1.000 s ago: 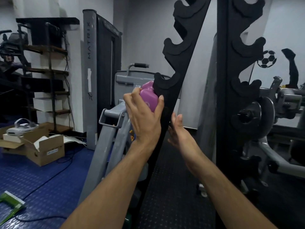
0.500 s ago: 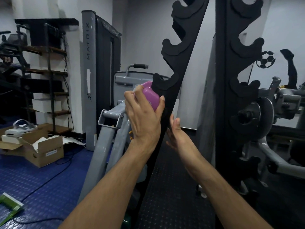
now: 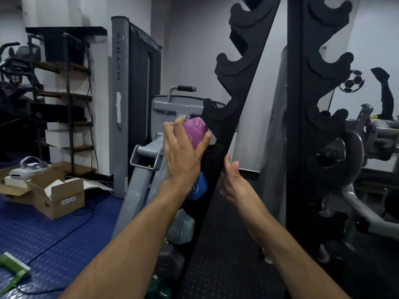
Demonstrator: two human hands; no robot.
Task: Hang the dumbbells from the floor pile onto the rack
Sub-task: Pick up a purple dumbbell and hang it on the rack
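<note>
— Item one, the left hand (image 3: 183,156)?

— Raised, wrist bent back, its grip clamped round the end of a pink hexagonal dumbbell (image 3: 196,132), held against the black notched upright of the rack (image 3: 228,117), just below an empty cradle.

— Right hand (image 3: 232,180)?

— Lower, beside the same upright, fingers straight and apart, holding nothing.

— Hard to make out?

— The pink dumbbell's handle and far head are hidden. A blue hexagonal dumbbell (image 3: 197,187) and a grey dumbbell (image 3: 181,228) sit lower on the rack, partly behind the left forearm.
</note>
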